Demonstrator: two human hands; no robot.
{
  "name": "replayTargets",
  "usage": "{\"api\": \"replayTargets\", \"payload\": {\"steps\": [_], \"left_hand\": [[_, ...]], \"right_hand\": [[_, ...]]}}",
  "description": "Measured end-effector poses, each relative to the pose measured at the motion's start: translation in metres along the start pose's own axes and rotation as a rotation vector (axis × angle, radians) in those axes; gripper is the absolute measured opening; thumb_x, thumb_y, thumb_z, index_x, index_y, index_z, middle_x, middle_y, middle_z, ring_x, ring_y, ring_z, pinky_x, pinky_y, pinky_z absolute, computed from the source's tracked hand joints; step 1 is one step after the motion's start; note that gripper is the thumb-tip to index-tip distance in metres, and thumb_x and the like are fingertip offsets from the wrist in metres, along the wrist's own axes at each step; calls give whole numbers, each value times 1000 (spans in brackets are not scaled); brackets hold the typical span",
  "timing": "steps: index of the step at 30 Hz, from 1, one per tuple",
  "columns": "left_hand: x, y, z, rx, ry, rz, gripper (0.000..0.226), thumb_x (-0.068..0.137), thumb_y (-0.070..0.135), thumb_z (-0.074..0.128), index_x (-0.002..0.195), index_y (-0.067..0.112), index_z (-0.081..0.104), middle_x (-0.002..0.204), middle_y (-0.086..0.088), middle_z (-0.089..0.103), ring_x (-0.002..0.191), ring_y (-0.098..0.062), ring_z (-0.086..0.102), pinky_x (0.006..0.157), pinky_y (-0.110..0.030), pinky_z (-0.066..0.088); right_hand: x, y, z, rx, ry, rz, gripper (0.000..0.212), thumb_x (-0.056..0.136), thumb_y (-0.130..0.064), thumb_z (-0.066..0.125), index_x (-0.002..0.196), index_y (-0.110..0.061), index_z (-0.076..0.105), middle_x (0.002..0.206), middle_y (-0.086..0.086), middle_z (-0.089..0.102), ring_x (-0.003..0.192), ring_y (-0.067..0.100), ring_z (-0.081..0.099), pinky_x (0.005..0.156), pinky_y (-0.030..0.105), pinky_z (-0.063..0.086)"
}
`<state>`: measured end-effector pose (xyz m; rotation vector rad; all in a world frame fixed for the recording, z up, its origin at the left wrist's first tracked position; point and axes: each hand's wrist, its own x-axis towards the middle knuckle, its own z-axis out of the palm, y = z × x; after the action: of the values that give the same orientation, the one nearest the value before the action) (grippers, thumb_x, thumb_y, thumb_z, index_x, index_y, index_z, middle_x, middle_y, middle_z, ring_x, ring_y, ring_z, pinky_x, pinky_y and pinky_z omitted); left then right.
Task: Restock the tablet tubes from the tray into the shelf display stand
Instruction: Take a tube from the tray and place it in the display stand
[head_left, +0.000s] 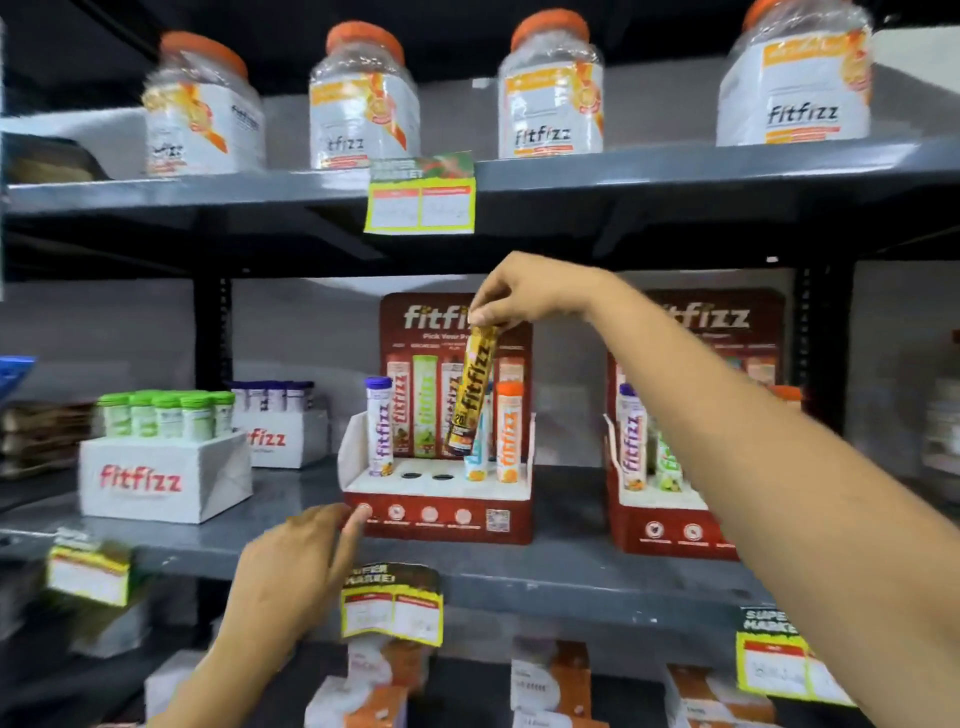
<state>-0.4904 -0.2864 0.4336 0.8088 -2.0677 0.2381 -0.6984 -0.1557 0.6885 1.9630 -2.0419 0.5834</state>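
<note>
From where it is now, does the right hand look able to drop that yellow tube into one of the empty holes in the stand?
Probably yes. The right hand holds the yellow tube tilted above the display stand, and the two empty holes below look uncovered.

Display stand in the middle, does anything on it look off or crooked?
The yellow tube, pinched at its top by the right hand, hangs tilted above the stand. Two holes sit empty. Nothing looks spilled or damaged.
</note>
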Motion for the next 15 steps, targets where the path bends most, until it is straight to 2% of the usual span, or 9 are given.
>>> {"api": "replayTargets", "payload": {"steps": [2,4,6,8,12,15], "left_hand": [[0,-29,9,69,-77,-63,71,86,70,7,74,25,61,69,-2,68,70,-28,66,49,-33,41],[1,-47,22,66,-134,-35,75,83,72,4,81,26,63,83,0,71,84,-24,65,58,-35,44],[-1,-57,32,27,-159,29,79,85,70,7,98,21,66,102,-3,71,99,-23,63,78,-36,49],[-4,-62,39,5,-144,56,81,88,67,10,110,12,67,113,-7,69,106,-25,61,91,-37,46],[-9,-57,41,7,-19,24,75,94,58,15,98,9,72,100,-9,73,93,-26,67,83,-35,49],[-9,-53,44,13,18,4,73,96,53,17,91,7,74,93,-10,74,87,-26,68,81,-34,41]], "right_hand": [[16,-7,20,-47,13,0,31,87,-32,67,109,-11,74,111,7,74,96,17,68,89,31,54],[26,-10,38,-94,32,-1,33,88,-33,66,111,-11,74,112,4,73,91,11,63,80,24,46],[36,-9,56,-105,40,9,34,88,-32,65,112,-10,73,114,5,72,99,14,64,82,26,46],[44,-7,69,-112,29,28,33,88,-31,65,112,-10,73,115,7,72,107,19,64,90,33,49],[55,-1,84,-111,15,66,31,88,-30,66,112,-11,72,113,7,72,102,20,65,92,36,52],[57,1,92,-105,33,84,34,89,-30,64,117,-10,70,120,7,69,107,21,63,91,32,49]]}}
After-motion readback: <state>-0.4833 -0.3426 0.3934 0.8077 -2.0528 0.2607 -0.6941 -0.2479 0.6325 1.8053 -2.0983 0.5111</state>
